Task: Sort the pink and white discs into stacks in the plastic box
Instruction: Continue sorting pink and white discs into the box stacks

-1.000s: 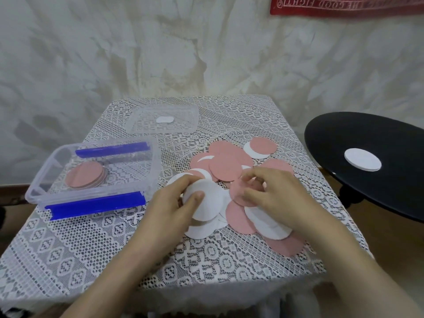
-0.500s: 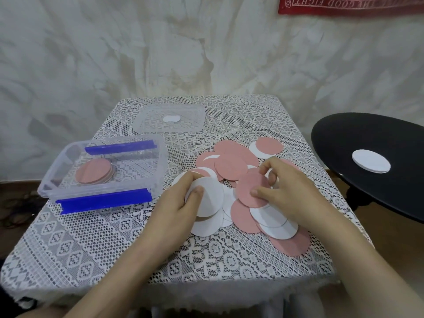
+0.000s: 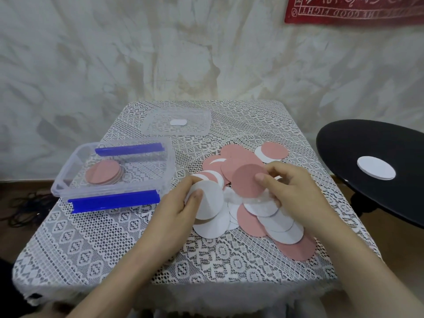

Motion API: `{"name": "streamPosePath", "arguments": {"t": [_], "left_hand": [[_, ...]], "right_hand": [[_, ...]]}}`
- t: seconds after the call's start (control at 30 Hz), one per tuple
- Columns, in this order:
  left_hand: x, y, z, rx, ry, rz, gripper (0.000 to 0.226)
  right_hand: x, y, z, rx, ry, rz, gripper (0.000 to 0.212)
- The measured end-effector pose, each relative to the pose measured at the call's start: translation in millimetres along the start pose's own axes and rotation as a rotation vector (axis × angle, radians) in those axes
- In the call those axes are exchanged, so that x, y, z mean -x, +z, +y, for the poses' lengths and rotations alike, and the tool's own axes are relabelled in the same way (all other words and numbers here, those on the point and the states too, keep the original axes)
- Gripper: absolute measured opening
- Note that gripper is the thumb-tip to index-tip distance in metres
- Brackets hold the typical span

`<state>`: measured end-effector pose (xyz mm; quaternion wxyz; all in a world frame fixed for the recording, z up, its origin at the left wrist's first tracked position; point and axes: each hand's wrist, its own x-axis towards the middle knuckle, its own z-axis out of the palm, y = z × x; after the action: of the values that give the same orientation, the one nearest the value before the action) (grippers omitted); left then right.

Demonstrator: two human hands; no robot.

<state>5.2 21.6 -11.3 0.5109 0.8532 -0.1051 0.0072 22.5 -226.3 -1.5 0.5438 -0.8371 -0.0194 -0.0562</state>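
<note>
A loose pile of pink and white discs covers the middle right of the lace-covered table. My left hand grips a small bunch of white discs, thumb on top. My right hand pinches a single pink disc lifted off the pile and tilted toward me. At the left stands the clear plastic box with blue clips; a stack of pink discs lies inside it.
The box's clear lid lies at the back of the table. A black round side table stands to the right with a white disc stack on it. The table's front edge is close to me.
My right hand has raised a pink disc off the pile and tilted it up. My left hand has kept its hold on the white discs, nearly still.
</note>
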Motion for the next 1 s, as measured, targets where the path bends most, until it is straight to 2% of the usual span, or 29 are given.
{"name": "streamPosePath", "arguments": {"t": [0.17, 0.33, 0.43, 0.57, 0.73, 0.9, 1.0], "left_hand": [[10.0, -8.6, -0.3, 0.143, 0.017, -0.053, 0.024], [23.2, -21.7, -4.3, -0.003, 0.129, -0.099, 0.017], [26.2, -32.1, -16.0, -0.176, 0.143, -0.055, 0.02], [29.5, -44.8, -27.8, -0.301, 0.159, 0.018, 0.02], [33.2, -51.5, -34.2, -0.359, 0.181, 0.014, 0.014], [37.0, -60.2, -33.1, -0.417, 0.213, 0.067, 0.022], [35.7, -61.0, -39.2, -0.478, 0.218, 0.03, 0.016]], "right_hand": [[17.9, 31.8, -13.5, -0.179, 0.069, -0.214, 0.011], [30.3, 68.1, -22.2, 0.001, -0.11, -0.206, 0.006], [33.8, 78.2, -25.2, 0.075, -0.188, -0.206, 0.005], [34.6, 84.6, -33.1, 0.308, -0.288, -0.218, 0.008], [32.4, 95.6, -35.8, 0.363, -0.301, -0.283, 0.012], [30.1, 103.4, -43.3, 0.282, -0.305, -0.279, 0.008], [27.1, 108.5, -42.4, 0.402, -0.285, -0.35, 0.005]]}}
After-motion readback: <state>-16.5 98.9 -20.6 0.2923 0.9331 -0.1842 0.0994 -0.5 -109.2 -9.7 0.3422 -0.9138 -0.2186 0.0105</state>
